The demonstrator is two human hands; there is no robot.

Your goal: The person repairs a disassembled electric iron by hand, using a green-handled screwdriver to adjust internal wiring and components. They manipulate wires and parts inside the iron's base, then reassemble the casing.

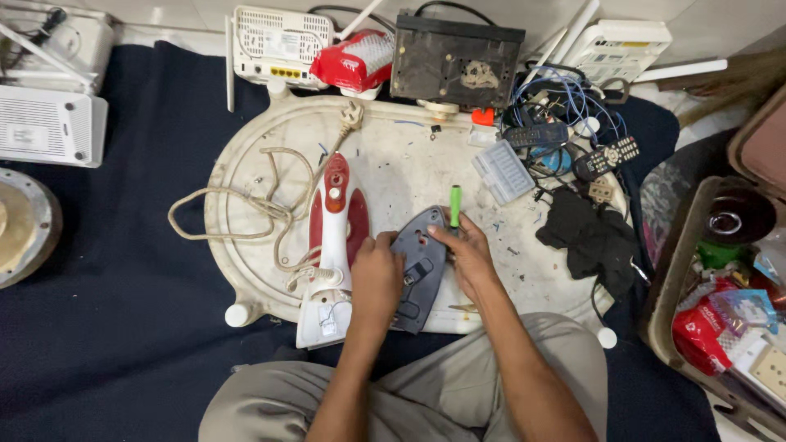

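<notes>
Your left hand (pixel 377 274) rests on the near half of the grey soleplate (pixel 419 268), fingers curled over its left edge, so that grip is clamped on the plate. Your right hand (pixel 468 254) lies along the plate's right edge, its grip closed around a green-handled screwdriver (pixel 455 205) whose handle stands up past your fingers toward the far side; the tip is hidden under your hand. The soleplate lies flat, pointed end away from you, near the middle of the near edge of the white round tray (pixel 246 270) that serves as your counter, with its blunt end reaching over that edge toward your lap.

Just left of the plate, touching your left hand, lies the red and white iron body (pixel 334 237), nose pointing away, heel hanging over the near edge. Its beige cord (pixel 237 209) loops across the tray's left side and beyond the rim onto the dark blue cloth (pixel 123 311).

On the right of the tray sit a clear plastic parts box (pixel 503 170), a crumpled black cloth (pixel 591 233) and two remote controls (pixel 606 157) by the far right edge.
</notes>
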